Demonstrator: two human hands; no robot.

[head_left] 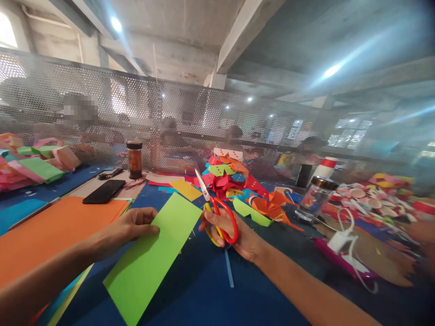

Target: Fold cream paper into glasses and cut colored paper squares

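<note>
My left hand [127, 228] pinches the left edge of a long light-green paper strip [154, 253], holding it slanted above the blue table [210, 294]. My right hand [231, 233] grips red and yellow handled scissors [217, 213], fingers through the loops. The blades point up and away, just right of the strip's top corner and not touching it.
A pile of folded coloured paper pieces [231, 176] lies behind the scissors. An orange sheet [50, 231], a black phone [103, 191] and a dark jar [135, 159] are at left. A glass jar [316, 197], a white cable [343, 235] and paper cups [367, 199] are at right. People sit behind a perforated metal screen [190, 113].
</note>
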